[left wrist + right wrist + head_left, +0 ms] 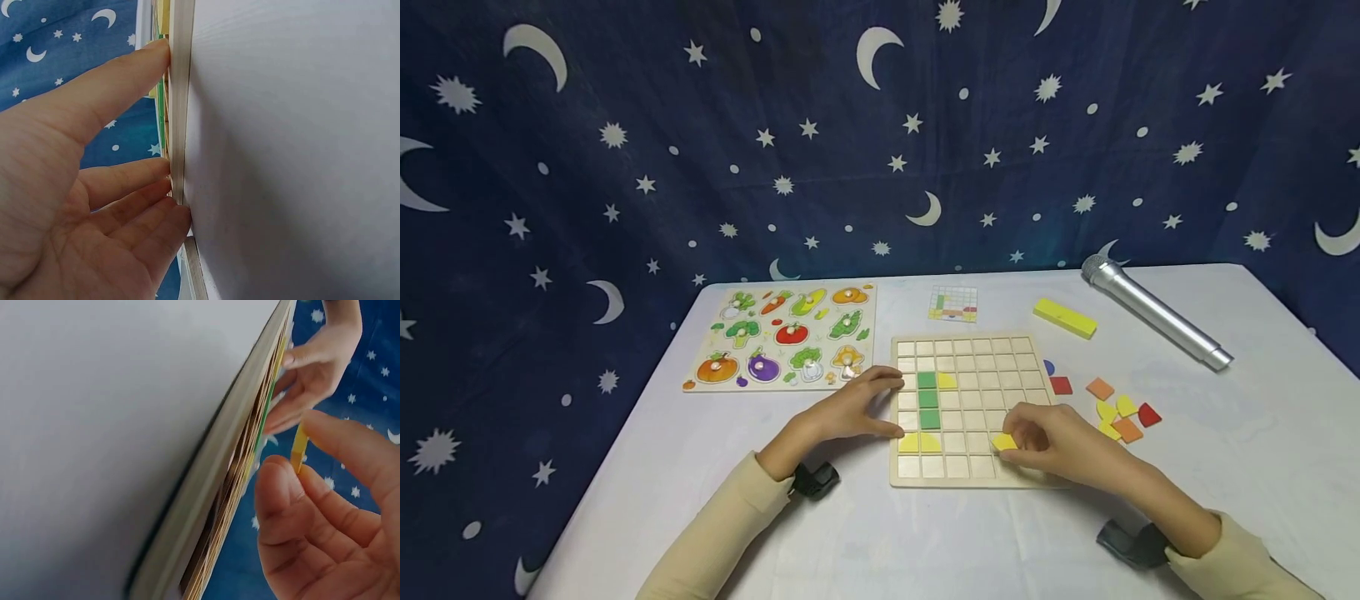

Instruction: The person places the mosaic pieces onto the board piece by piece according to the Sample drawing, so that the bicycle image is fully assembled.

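Observation:
A wooden grid board [985,346] lies on the white table. My left hand [859,408] rests its fingertips along the board's left edge, thumb apart from the fingers, which stay fairly straight. Over the lower right squares, my right hand [1060,437] pinches a yellow tile [1003,442] between thumb and fingers. In the right wrist view that tile [300,448] is edge-on, held off the board. Three green tiles [928,399] form a column on the board. One rounded yellow tile [947,381] sits beside the top green one; two more yellow tiles [919,442] lie side by side at lower left.
Loose red, orange and yellow tiles [1127,429] lie right of the board, with a blue piece [1049,367] at its edge. Behind are a small pattern card [953,303], a yellow block [1065,318] and a silver microphone [1157,312]. A vegetable puzzle [790,333] lies back left.

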